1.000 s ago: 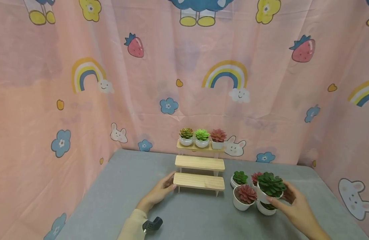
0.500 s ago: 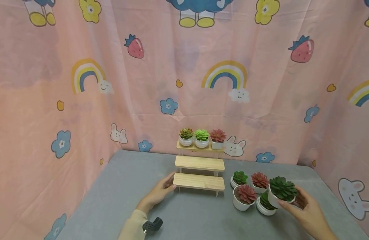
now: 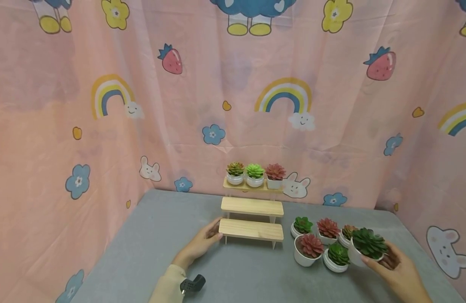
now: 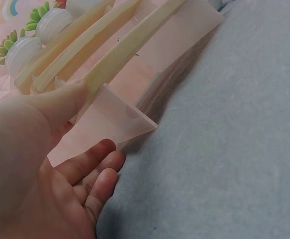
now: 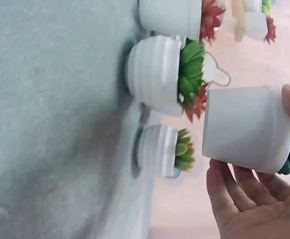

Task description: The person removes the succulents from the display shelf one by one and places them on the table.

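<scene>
In the head view my left hand (image 3: 201, 243) holds the left end of the lowest step of a three-step wooden display stand (image 3: 251, 229). Its thumb lies on the board's end in the left wrist view, by a clear side leg (image 4: 110, 119); the other fingers are loosely bent. My right hand (image 3: 397, 269) grips a dark green potted succulent (image 3: 368, 243) by its white pot. The right wrist view shows that pot (image 5: 246, 128) raised off the table, thumb at the rim and fingers along the opposite side.
Three small potted succulents (image 3: 254, 174) stand on the top step. Left of my right hand several more sit on the grey table (image 3: 142, 252): a red one (image 3: 308, 250), a green one (image 3: 336, 257) and others behind. A pink patterned curtain (image 3: 240, 84) hangs at the back.
My right hand has carried the dark green succulent to the right and slightly down, uncovering a red potted succulent and a small orange-green one behind. The left hand has stayed at the stand.
</scene>
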The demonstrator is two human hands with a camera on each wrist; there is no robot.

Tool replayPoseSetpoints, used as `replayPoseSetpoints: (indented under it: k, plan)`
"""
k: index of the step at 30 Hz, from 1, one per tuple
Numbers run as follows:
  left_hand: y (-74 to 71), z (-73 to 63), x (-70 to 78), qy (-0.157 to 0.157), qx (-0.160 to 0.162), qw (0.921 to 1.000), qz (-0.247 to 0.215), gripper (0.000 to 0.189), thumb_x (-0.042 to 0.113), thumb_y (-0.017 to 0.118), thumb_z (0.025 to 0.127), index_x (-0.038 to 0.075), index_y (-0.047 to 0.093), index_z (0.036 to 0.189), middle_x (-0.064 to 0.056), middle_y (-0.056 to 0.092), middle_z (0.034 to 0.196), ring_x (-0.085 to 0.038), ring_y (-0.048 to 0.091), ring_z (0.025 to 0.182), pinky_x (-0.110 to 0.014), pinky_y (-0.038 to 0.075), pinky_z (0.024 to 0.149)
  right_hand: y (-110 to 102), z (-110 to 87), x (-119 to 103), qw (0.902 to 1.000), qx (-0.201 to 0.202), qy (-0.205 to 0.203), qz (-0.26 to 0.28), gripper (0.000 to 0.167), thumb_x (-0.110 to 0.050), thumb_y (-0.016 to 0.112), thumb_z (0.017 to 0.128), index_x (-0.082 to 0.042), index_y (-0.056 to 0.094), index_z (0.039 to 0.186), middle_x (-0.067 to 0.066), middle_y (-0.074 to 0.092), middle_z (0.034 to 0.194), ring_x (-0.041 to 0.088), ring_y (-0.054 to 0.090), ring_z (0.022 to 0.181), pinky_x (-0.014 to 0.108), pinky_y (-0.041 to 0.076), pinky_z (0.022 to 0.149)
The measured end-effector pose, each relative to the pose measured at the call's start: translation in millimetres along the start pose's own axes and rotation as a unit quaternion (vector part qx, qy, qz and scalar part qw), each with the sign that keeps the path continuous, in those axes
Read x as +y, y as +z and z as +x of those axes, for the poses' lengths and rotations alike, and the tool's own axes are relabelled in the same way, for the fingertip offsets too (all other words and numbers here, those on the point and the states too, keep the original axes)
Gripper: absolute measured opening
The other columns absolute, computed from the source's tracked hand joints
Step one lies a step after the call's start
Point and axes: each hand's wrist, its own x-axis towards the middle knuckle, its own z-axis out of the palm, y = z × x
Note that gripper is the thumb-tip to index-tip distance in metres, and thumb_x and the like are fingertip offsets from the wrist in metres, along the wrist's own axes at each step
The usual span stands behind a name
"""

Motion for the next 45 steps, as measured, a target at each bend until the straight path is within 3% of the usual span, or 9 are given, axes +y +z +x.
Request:
replayPoseSetpoints:
  k: [9,16,19,23,27,33,45]
  plan:
    - [0.0,0.9,-0.4,0.003,-0.002,1.0,0.001,0.067,0.036,0.056,0.104,0.013,0.028,0.161,-0.023,0.052,0.149,-0.036,0.055,0.131,-0.059,0.044,0.107,-2.1,3.4,14.3,0.9997,0.022,0.009,0.012,0.109,-0.047,0.067,0.096,0.007,-0.004,0.158,0.04,0.003,0.161,0.065,0.022,0.141,0.064,0.031,0.112]
    - [0.7,0.2,0.4,0.001,0.0,1.0,-0.004,0.067,0.035,0.057,0.104,0.013,0.029,0.16,-0.023,0.051,0.149,-0.037,0.054,0.132,-0.059,0.044,0.107,-9.3,5.9,25.0,0.9984,0.033,0.046,0.01,0.116,-0.053,0.066,0.094,0.006,-0.012,0.156,0.039,-0.009,0.16,0.067,0.018,0.141,0.067,0.031,0.113]
    - [0.5,-0.5,0.7,0.0,0.002,1.0,-0.006,0.067,0.034,0.057,0.104,0.013,0.029,0.16,-0.024,0.05,0.15,-0.038,0.053,0.134,-0.06,0.044,0.108,-11.5,9.6,29.5,0.9987,0.036,0.037,0.0,0.115,-0.052,0.068,0.093,0.007,-0.007,0.158,0.041,0.001,0.16,0.066,0.022,0.14,0.062,0.038,0.11]
    - [-0.2,-0.2,-0.5,-0.002,0.005,1.0,-0.005,0.067,0.035,0.056,0.104,0.014,0.029,0.161,-0.023,0.05,0.151,-0.038,0.053,0.134,-0.06,0.044,0.108,-12.0,14.3,37.0,0.9992,0.009,0.034,-0.02,0.118,-0.055,0.068,0.092,0.011,-0.005,0.156,0.044,0.007,0.158,0.066,0.025,0.138,0.057,0.044,0.105]
    - [-0.6,1.4,-2.8,0.002,0.003,1.0,-0.002,0.067,0.036,0.057,0.104,0.013,0.029,0.161,-0.023,0.052,0.149,-0.036,0.055,0.131,-0.058,0.045,0.107,-10.3,16.6,44.7,0.9976,-0.027,0.05,-0.04,0.124,-0.059,0.067,0.092,0.014,-0.014,0.152,0.046,-0.006,0.155,0.067,0.02,0.137,0.063,0.04,0.107]
    - [-0.6,2.8,-4.3,0.004,-0.001,1.0,0.001,0.068,0.036,0.057,0.103,0.014,0.029,0.16,-0.022,0.053,0.148,-0.036,0.055,0.131,-0.059,0.045,0.107,-5.5,20.0,48.7,0.9962,-0.052,0.043,-0.056,0.121,-0.056,0.066,0.093,0.018,-0.011,0.151,0.05,0.001,0.153,0.067,0.019,0.137,0.066,0.04,0.107]
    - [-0.9,2.8,-5.6,0.003,0.004,1.0,-0.001,0.066,0.035,0.057,0.103,0.015,0.03,0.16,-0.022,0.053,0.148,-0.037,0.055,0.132,-0.06,0.044,0.108,1.5,28.6,50.2,0.9964,-0.057,0.052,-0.036,0.126,-0.054,0.072,0.09,0.018,-0.013,0.151,0.051,0.004,0.152,0.069,0.02,0.135,0.066,0.039,0.107]
